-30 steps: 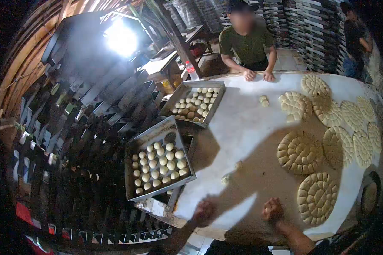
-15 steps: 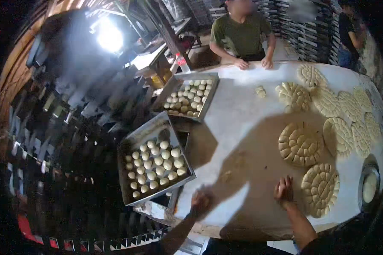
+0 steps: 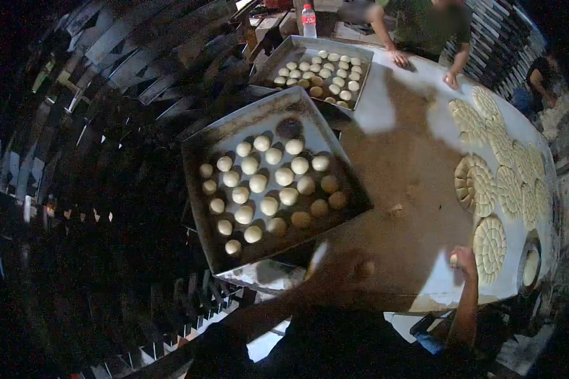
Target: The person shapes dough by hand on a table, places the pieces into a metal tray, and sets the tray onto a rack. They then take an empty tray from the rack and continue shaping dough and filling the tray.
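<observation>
My right hand [image 3: 465,260] is curled round a small pale dough ball [image 3: 454,259] near the front edge of the table [image 3: 392,246], just left of a round scored dough piece [image 3: 489,249]. Lower centre, my left hand [image 3: 348,266] rests low over the table in deep shadow; a dim rounded lump shows by its fingers, which are too dark to make out. Up and left of it stands a large metal tray [image 3: 208,252] with several dough balls in spaced rows.
A second tray [image 3: 286,48] of dough balls lies farther back, near a bottle [image 3: 308,22]. Several scored dough rounds [image 3: 509,192] line the right side, with a bowl [image 3: 530,268] at the right edge. Across the table, a co-worker's hands [image 3: 398,58] touch the tabletop.
The view has turned left and down, so the near tray looks larger. A dough ball now shows in my right hand, which was seen without one. The co-worker's hands are farther apart.
</observation>
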